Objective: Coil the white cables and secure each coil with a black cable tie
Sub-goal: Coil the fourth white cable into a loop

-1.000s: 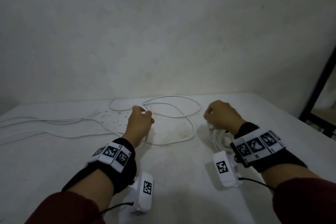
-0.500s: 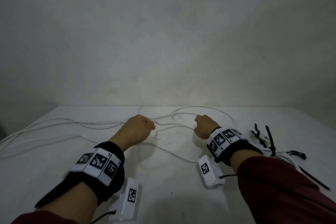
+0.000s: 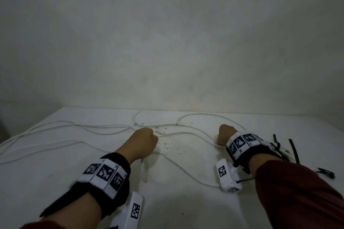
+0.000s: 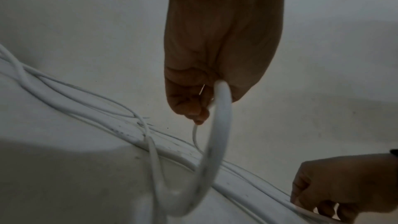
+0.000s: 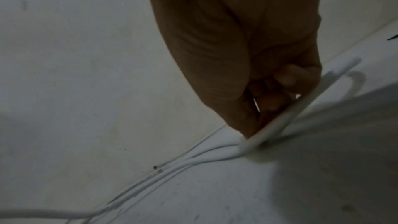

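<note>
Several white cables (image 3: 104, 127) trail loose across the white table (image 3: 186, 201). My left hand (image 3: 144, 140) is a fist around one white cable; in the left wrist view that cable (image 4: 217, 134) hangs from the curled fingers (image 4: 193, 108) in a loop. My right hand (image 3: 224, 134), further right, pinches a cable too; the right wrist view shows the strand (image 5: 290, 115) running under its curled fingers (image 5: 286, 76). Black cable ties (image 3: 293, 149) lie beside my right wrist with a bundle of white cable (image 3: 283, 151), mostly hidden behind the wristband.
A plain wall (image 3: 167, 42) rises right behind the table's far edge. Small dark specks (image 3: 167, 144) dot the table between my hands. One more black tie (image 3: 325, 172) lies at the right near my sleeve.
The head view has swung left and down. My right hand left the coiled bundle at the right, moved toward the middle, then drew back right holding a strand. My left hand kept its grip.
</note>
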